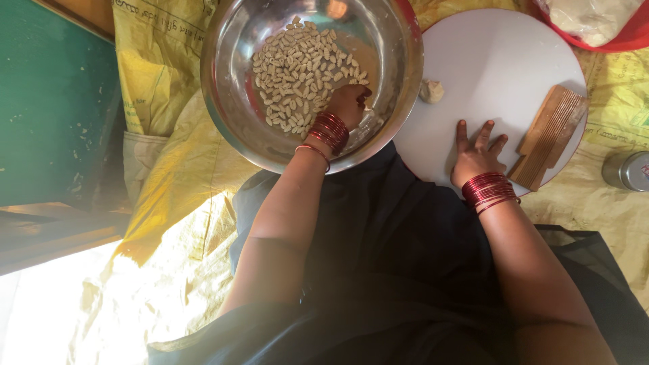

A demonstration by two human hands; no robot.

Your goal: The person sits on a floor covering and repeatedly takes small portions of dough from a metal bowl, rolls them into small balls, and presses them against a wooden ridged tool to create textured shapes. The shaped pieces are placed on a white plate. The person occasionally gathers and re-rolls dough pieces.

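Both wrists carried stacks of red bangles [488, 190]; the right hand [476, 157] lay flat with its fingers spread on the round white board [500, 61], just beside a ridged wooden comb [549, 135]. Further out, the left hand [348, 101] reached into the steel bowl [233, 67], its fingers curled down among the small ridged dough shells [301, 67], though whether they pinched any I could not tell. One small lump of dough [430, 90] sat on the board beyond the right hand.
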